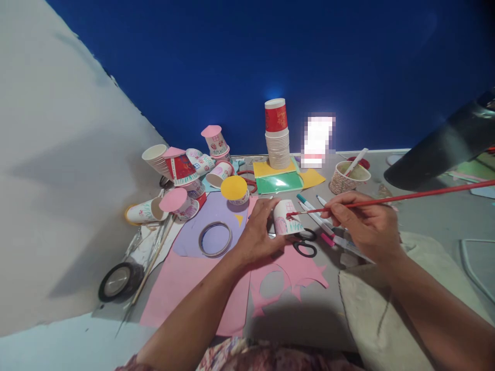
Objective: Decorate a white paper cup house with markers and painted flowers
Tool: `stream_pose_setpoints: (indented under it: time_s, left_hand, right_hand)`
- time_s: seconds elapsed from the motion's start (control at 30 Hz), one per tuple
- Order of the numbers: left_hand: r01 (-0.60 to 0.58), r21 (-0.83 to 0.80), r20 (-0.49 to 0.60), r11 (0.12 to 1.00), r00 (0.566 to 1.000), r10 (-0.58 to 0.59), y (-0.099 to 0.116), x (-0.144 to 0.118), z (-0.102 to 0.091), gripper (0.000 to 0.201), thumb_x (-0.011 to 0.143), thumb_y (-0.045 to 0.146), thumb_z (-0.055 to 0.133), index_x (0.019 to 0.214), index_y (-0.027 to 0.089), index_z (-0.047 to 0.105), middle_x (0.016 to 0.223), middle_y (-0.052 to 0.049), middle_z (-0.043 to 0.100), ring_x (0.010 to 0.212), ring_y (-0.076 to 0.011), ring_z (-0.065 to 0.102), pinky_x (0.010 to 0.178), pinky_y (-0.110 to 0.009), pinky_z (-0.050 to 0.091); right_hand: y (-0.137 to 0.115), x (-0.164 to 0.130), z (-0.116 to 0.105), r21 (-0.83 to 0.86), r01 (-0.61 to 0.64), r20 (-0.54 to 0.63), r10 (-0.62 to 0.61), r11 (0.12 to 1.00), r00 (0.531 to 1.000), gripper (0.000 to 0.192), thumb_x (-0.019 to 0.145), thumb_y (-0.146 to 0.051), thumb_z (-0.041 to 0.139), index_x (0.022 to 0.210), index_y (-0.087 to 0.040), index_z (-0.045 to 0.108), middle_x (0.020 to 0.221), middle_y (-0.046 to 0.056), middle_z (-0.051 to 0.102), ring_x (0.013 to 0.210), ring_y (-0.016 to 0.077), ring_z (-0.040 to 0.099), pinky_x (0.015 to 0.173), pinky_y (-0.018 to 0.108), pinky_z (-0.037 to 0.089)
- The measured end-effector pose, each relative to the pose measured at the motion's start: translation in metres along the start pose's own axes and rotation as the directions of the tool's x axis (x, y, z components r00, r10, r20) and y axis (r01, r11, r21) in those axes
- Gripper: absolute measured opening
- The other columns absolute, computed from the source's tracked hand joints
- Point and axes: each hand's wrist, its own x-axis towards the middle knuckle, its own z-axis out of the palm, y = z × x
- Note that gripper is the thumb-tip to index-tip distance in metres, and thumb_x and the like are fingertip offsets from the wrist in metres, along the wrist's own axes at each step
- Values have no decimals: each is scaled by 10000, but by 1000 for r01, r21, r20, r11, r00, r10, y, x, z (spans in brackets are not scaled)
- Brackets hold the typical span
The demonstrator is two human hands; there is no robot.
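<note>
My left hand (260, 229) is closed round a white paper cup (285, 222) tipped on its side. On the cup are a pink window grid, a purple patch, green strokes and red marks. My right hand (361, 221) grips a long red paintbrush (410, 196), its red-wetted tip against the cup's wall. Black-handled scissors (305, 250) lie just beyond the cup, partly hidden by it. Several markers (315, 214) rest between the cup and my right hand.
Decorated cups with paper roofs (176, 198) crowd the left. A stack of paper cups (277, 139) stands at the wall. A cup of cloudy water (350, 178) is at the right. Pink paper (193, 288), a tape roll (215, 239) and a cloth (417, 278) lie nearer.
</note>
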Motion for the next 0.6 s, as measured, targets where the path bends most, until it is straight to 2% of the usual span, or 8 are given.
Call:
stream_pose_setpoints:
  time_s: [0.17,0.3,0.43,0.6]
  left_hand:
    - [2,18,11,1000,1000,-2,0,0,0,802,734,307,923,1436,291,535,1449,-116,551,1349,-333,556,1069,-476,552]
    - [-2,24,13,1000,1000,1,-1,0,-1,797,744,308,913,1443,285,530,1458,-123,547,1353,-336,553,1074,-483,549]
    - [10,3,2,1000,1000,-10,0,-1,-1,833,730,334,935,1456,301,528,1459,-120,547,1361,-338,556,1099,-497,544]
    - [35,-67,3,997,999,-35,2,1,-1,845,707,242,925,1447,285,519,1484,-119,539,1385,-336,558,1075,-459,567]
  right_hand:
    - [3,-1,1,-11,35,24,-34,999,999,245,1025,-439,683,901,-251,777,787,36,759,594,148,624,560,278,534]
    - [2,0,0,-28,25,48,-24,999,999,258,1022,-452,685,887,-255,781,791,38,762,600,154,628,558,286,526]
    - [-1,1,-1,6,8,-20,-8,1000,1000,249,1004,-452,710,871,-254,783,758,34,754,583,155,618,522,283,513]
    - [-5,7,-4,81,-4,-68,10,997,998,246,982,-448,745,871,-231,775,737,33,752,568,144,615,510,270,518]
